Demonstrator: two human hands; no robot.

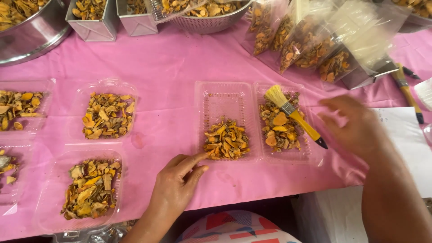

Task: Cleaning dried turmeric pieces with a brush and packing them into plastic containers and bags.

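Head view: left hand (pixel 177 180) fingertips touch clear tray (pixel 225 96); right hand (pixel 355 128) hovers open.

The right hand (pixel 355 128) is smeared by motion, so its fingers cannot be told apart, nor whether they hold anything. Its forearm runs off the bottom edge. The left hand's (pixel 177 180) wrist is also cut by the bottom edge. At the pink table's (pixel 175 67) far edge, the steel bowl (pixel 31 36), two square steel tins (pixel 92 24) and a mesh colander (pixel 207 22) are cropped by the top edge. The clear bags of dried slices (pixel 310 45) at the far right are blurred, their count uncertain. At the left edge, two clear trays (pixel 20 105) are partly cut off. A second brush (pixel 407 92) is half hidden near the right edge.
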